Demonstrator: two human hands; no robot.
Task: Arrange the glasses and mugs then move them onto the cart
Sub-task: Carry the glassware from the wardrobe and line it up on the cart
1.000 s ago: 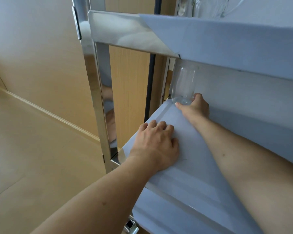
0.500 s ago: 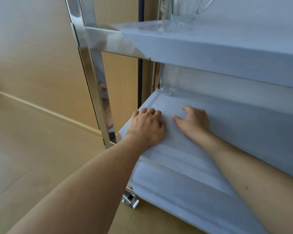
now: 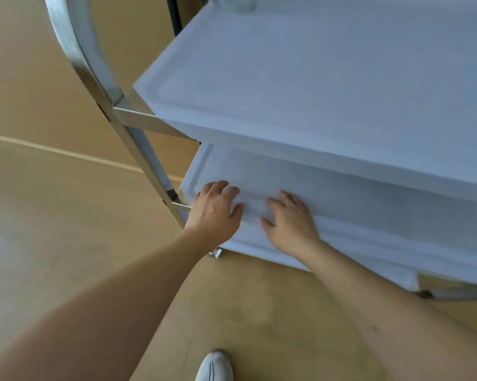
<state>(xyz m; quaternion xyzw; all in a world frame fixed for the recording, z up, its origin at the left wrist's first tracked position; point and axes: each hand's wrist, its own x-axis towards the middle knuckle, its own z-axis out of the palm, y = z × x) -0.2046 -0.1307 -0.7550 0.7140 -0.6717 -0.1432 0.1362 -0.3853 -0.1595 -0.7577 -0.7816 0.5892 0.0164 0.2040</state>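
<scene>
Cart (image 3: 138,121), lower shelf (image 3: 355,193): both hands flat.
L hand (image 3: 214,211) & R hand (image 3: 291,222) side by side, fingers straight, grip apart, holding nothing.

glass (image 3: 238,2) cut off by top edge, shoe (image 3: 214,367) cropped at bottom, frame motion-blurred

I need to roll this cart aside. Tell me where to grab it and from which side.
Judging by its shape, grip the steel upright at the cart's left end, coming from that end. It curves up like a handle and stands free of the shelves. Both hands, left hand and right hand, lie flat on the lower shelf.
</scene>
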